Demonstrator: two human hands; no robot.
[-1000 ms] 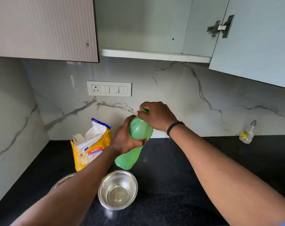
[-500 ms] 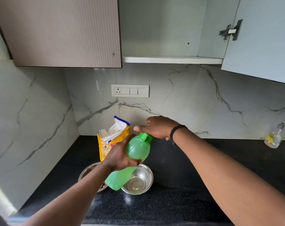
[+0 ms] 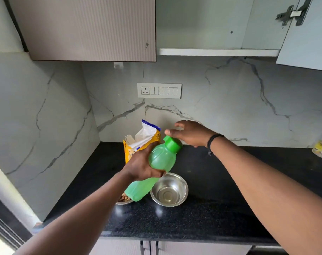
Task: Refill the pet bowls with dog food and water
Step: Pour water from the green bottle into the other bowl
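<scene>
- The right hand (image 3: 190,134) has come off the cap (image 3: 173,143), fingers now spread just behind it.
- The left hand (image 3: 141,165) grasps the tilted green bottle (image 3: 161,159) mid-body, above the steel water bowl (image 3: 169,189).
- Below that grip, the kibble bowl (image 3: 123,199); behind it, the food bag (image 3: 141,140).

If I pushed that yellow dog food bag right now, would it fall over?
Probably, yes. The dog food bag looks like soft, crinkly plastic, and its torn-open top already sags, so it should feel floppy. It stands tall on the black counter with nothing seen bracing it, so a push may tip it and spill kibble.
</scene>
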